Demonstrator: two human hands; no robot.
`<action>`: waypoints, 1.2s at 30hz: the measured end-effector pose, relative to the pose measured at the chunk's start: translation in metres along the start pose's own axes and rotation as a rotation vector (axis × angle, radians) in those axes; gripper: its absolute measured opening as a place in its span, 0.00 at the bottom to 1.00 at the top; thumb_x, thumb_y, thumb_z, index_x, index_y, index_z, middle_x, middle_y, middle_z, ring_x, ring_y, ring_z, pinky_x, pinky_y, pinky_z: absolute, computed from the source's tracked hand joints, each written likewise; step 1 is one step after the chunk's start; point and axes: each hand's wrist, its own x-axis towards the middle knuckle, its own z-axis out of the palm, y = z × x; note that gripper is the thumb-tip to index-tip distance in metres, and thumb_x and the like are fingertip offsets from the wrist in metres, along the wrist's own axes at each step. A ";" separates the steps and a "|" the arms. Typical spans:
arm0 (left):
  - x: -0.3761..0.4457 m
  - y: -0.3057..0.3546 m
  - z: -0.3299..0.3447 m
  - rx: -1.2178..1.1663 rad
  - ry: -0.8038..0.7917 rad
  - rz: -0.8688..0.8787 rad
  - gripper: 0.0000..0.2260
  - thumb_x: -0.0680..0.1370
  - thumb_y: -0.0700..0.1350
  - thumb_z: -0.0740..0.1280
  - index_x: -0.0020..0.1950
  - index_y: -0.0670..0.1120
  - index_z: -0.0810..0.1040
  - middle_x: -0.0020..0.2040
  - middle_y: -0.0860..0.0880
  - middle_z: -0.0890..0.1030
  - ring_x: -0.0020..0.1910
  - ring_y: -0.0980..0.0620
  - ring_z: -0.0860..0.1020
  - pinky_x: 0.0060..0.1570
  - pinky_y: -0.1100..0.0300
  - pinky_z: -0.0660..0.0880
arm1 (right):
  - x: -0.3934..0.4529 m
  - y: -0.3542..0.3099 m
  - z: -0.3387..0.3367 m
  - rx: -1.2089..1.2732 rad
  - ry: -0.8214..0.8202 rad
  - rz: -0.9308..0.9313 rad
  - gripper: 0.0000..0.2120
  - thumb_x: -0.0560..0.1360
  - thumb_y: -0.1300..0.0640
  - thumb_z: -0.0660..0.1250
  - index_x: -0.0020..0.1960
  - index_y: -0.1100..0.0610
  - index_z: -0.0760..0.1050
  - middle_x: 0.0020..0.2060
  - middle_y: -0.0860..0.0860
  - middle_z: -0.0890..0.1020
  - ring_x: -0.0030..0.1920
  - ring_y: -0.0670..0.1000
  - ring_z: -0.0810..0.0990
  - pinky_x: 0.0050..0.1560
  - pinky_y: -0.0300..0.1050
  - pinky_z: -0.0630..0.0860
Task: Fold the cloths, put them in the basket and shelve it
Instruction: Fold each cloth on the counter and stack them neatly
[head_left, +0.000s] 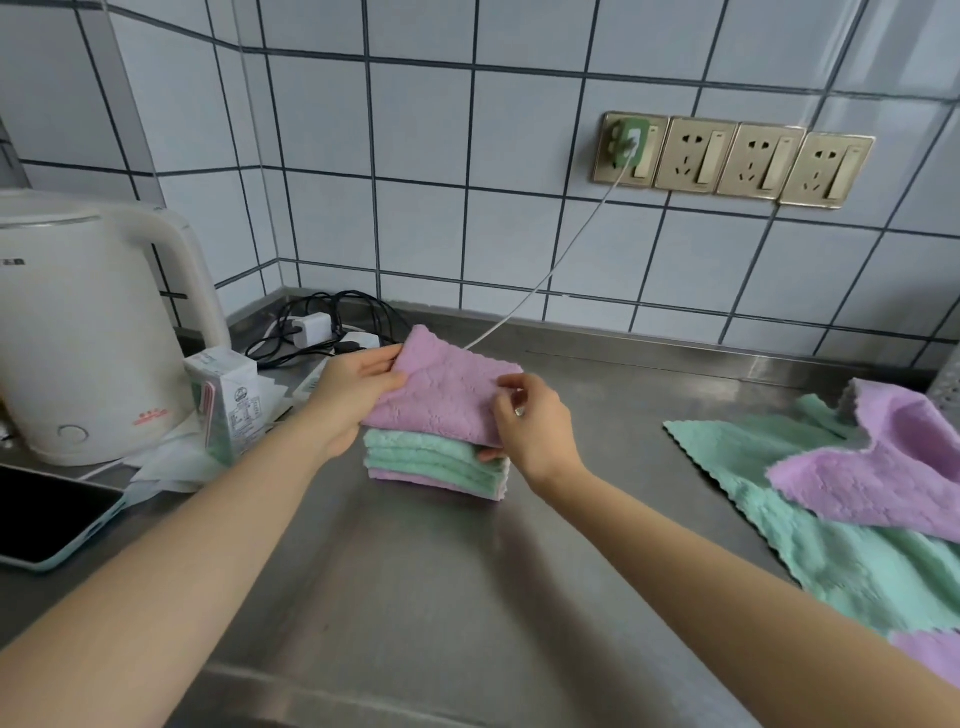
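Observation:
A folded purple cloth (447, 392) is held tilted just above a stack of folded cloths (441, 465), green ones over a purple one, on the steel counter (415, 571). My left hand (353, 395) grips the purple cloth's left edge. My right hand (535, 421) pinches its right edge, thumb under it beside the stack. Unfolded cloths lie at the right: a green one (810, 525) spread flat with a purple one (883, 467) crumpled over it. Another purple corner (930, 657) shows at the lower right. No basket is in view.
A white kettle (88, 332) stands at the left, with a small carton (228, 400) and papers beside it. A phone (47, 514) lies at the left edge. Chargers and black cables (322, 330) sit in the back corner. A white cable (550, 275) runs down from wall sockets (732, 158).

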 end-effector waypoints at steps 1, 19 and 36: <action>0.000 0.001 0.001 -0.006 -0.005 0.001 0.21 0.74 0.33 0.69 0.66 0.44 0.75 0.59 0.48 0.79 0.58 0.52 0.78 0.54 0.60 0.75 | -0.001 0.001 -0.001 0.008 0.010 -0.007 0.12 0.78 0.62 0.57 0.60 0.60 0.72 0.41 0.47 0.73 0.30 0.56 0.81 0.23 0.38 0.76; -0.014 0.000 -0.008 0.957 0.008 0.277 0.15 0.77 0.42 0.65 0.64 0.49 0.78 0.71 0.44 0.69 0.71 0.41 0.63 0.70 0.54 0.52 | -0.003 0.017 -0.019 -0.776 -0.153 -0.072 0.17 0.81 0.54 0.50 0.67 0.59 0.64 0.60 0.59 0.68 0.53 0.66 0.75 0.54 0.57 0.73; -0.105 0.032 0.191 0.764 -0.277 0.627 0.11 0.75 0.38 0.65 0.54 0.48 0.82 0.55 0.50 0.80 0.57 0.49 0.75 0.60 0.59 0.67 | -0.087 0.065 -0.288 -1.268 0.045 -0.208 0.15 0.78 0.57 0.60 0.64 0.54 0.71 0.59 0.53 0.76 0.57 0.57 0.75 0.44 0.47 0.72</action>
